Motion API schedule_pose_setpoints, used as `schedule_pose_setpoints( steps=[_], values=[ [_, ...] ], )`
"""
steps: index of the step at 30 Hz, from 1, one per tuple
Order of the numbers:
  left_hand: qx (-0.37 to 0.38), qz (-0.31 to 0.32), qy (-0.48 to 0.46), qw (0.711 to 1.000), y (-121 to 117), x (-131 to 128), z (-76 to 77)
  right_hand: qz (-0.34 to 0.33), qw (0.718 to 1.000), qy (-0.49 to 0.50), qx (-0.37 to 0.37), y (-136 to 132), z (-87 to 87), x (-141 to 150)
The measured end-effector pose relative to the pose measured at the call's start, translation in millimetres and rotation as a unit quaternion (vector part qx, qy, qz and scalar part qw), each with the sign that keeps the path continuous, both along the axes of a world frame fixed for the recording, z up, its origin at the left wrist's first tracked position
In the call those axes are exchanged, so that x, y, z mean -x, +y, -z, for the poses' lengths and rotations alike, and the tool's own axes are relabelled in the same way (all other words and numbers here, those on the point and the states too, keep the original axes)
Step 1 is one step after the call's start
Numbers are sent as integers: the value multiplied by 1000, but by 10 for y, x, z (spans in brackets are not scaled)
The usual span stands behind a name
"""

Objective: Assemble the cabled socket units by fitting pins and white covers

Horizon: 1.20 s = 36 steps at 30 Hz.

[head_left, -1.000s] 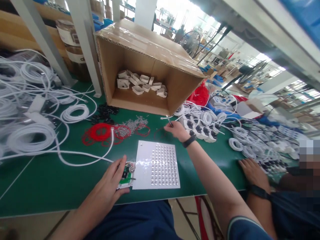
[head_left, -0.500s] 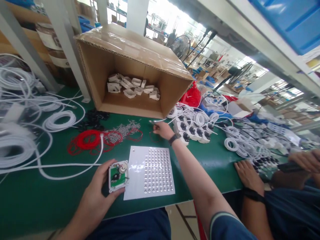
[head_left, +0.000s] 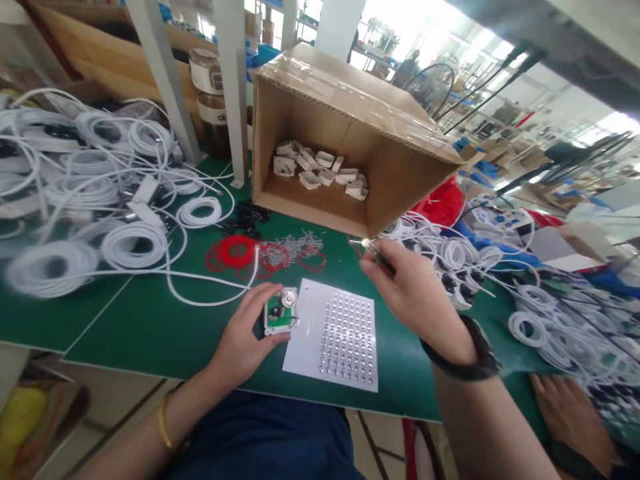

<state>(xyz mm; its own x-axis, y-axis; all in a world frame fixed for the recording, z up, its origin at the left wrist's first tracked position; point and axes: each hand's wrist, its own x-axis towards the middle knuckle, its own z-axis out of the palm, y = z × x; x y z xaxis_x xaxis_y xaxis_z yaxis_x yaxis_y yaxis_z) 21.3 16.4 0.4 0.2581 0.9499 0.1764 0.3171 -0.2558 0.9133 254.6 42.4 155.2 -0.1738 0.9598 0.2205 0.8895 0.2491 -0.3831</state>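
My left hand (head_left: 249,335) grips a small white square module with a green circuit board (head_left: 279,312), tilted up just above the green table (head_left: 150,320). My right hand (head_left: 415,293) hovers above the table to the right, fingers pinched on a thin dark tool (head_left: 377,253) with a small bright tip. Between the hands lies a white sheet (head_left: 334,337) covered in rows of small clear dots. Red wire loops (head_left: 235,253) and a scatter of small metal pins (head_left: 295,243) lie just beyond the sheet.
An open cardboard box (head_left: 350,140) on its side holds several white plastic parts (head_left: 320,172). Coils of white cable (head_left: 85,200) fill the left; white plugs and cables (head_left: 465,267) crowd the right. Another person's hand (head_left: 570,413) rests at the lower right. Grey shelf posts (head_left: 233,87) stand behind.
My right hand has drawn back from the far table near the box toward me, still pinching the tool. My left hand has lifted the module slightly. The view has swung left.
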Motion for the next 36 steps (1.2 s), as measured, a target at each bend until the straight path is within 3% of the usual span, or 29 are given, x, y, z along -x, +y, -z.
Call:
schedule_pose_setpoints(
  steps=[2, 4, 7, 10, 13, 20, 26, 30, 33, 36],
  values=[
    [-16, 4, 23, 1000, 10, 11, -34, -53, 995, 69, 44, -245, -132, 264],
    [-36, 8, 25, 999, 12, 23, -51, -101, 980, 131, 108, -443, -105, 526],
    [-67, 17, 8, 998, -3, 49, -51, -130, 964, 152, 173, -566, 142, 835],
    [-73, 33, -11, 997, -24, 89, -57, -112, 970, 130, 170, -491, 394, 971],
    [-66, 33, -19, 997, -34, 126, -68, -101, 975, 138, 144, -360, 480, 959],
    [-70, 10, -20, 997, -42, 148, -14, -76, 980, 139, 119, -261, 397, 845],
    [-105, 29, -15, 994, -31, 172, -67, -70, 982, 143, 99, -182, 486, 815],
    [-117, 45, -16, 992, -55, 174, -78, -93, 966, 192, 146, -42, 556, 777],
    [-70, 36, -48, 996, -108, 149, -17, -108, 953, 207, 191, 47, 565, 753],
    [16, 15, -133, 991, -161, 110, 49, -125, 957, 184, 186, 86, 540, 738]
  ],
)
